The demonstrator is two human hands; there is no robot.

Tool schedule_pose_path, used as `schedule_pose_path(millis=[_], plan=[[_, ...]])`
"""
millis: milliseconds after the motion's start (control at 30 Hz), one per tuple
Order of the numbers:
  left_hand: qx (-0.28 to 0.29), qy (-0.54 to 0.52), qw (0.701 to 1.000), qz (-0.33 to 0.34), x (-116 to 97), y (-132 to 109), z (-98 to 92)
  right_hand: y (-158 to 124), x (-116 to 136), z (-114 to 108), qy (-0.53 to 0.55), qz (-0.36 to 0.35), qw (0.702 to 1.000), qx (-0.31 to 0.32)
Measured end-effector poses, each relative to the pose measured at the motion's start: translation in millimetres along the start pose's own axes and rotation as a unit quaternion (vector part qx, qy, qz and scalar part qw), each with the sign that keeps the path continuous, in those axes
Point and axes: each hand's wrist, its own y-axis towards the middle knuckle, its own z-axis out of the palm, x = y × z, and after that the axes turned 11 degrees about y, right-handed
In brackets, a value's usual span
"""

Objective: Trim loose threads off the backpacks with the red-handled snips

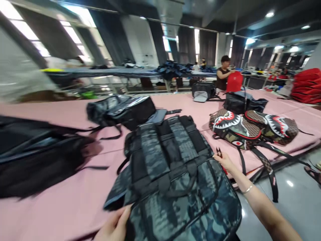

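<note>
So there's a big dark grey-and-black camouflage fabric backpack (pixel 154 157) right in front of the worker, lying strap side up over the long pink-covered table (pixel 57 217). Can't tell whether its near end is actually resting on the table or being held up.

The left hand (pixel 115 224) is pinching the bag's near left edge, thumb on top, other fingers mostly out of sight. The right hand (pixel 227 162) has thumb and fingers nipped together on the seam at the far right side, and a small black two-pronged tool (pixel 219 152), snips by the look of it, pokes up out of that same hand. No idea if the blades are touching anything; looks like they're pointing up and away from the cloth.

My read: this is a handling step, bag gripped at two sides, no cutting going on. Turning it from here would call for both hands moving together, with those points well clear of the fabric and the black webbing handle (pixel 192 179).

Just beyond the backpack is another black-and-camo bag (pixel 134 112), and off to the right lie two brown checked bags with shark-mouth fronts (pixel 234 125). Farther back, a co-worker (pixel 222 73) holds a bright red bag (pixel 234 82).
</note>
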Motion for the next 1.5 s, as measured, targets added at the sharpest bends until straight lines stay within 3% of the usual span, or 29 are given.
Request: schedule_pose_path(millis=[100, 200, 333, 533, 700, 867, 1033, 1200, 1267, 1367, 1433, 1500], plan=[[0.001, -0.14, 0.989, -0.04, -12.8, 1.2, 4.3, 1.5, -3.4, -3.2, 0.019, -0.003, 1.0, -0.009], [0.014, -0.278, 0.959, -0.05, -30.4, 3.0, 13.4, 9.7, -8.5, -10.1, 0.027, -0.004, 0.999, -0.034], [0.038, -0.329, 0.943, -0.022, -43.4, 7.9, 26.4, 23.1, -9.4, -21.1, 0.025, -0.018, 0.997, -0.068], [0.092, -0.304, 0.948, -0.004, -20.0, -8.4, 29.1, 10.4, -33.2, -24.9, 0.132, 0.096, 0.983, -0.087], [0.072, -0.275, 0.958, -0.037, 1.4, -31.5, 30.5, -16.8, -66.6, -20.3, 0.049, 0.115, 0.983, -0.137], [0.071, -0.27, 0.958, -0.07, -3.2, -44.0, 42.5, -42.5, -63.7, -12.5, -0.078, 0.045, 0.967, -0.24], [0.089, -0.264, 0.952, -0.123, -11.0, -53.0, 48.8, -66.8, -46.9, 5.9, -0.234, -0.036, 0.939, -0.249], [0.12, -0.331, 0.92, -0.175, -12.9, -54.5, 52.5, -78.0, -34.2, 30.4, -0.271, -0.109, 0.921, -0.26], [0.116, -0.342, 0.915, -0.179, -14.0, -58.2, 57.8, -84.9, -28.7, 47.4, -0.229, -0.111, 0.941, -0.222], [0.122, -0.343, 0.916, -0.168, -17.3, -67.8, 67.8, -100.4, -21.5, 82.2, -0.143, -0.055, 0.986, -0.072], [0.132, -0.343, 0.916, -0.163, -20.0, -74.1, 72.9, -110.1, -18.2, 106.7, -0.124, -0.019, 0.992, 0.005], [0.139, -0.34, 0.917, -0.155, -22.7, -78.2, 74.9, -116.2, -16.3, 126.9, -0.123, -0.008, 0.991, 0.044]])
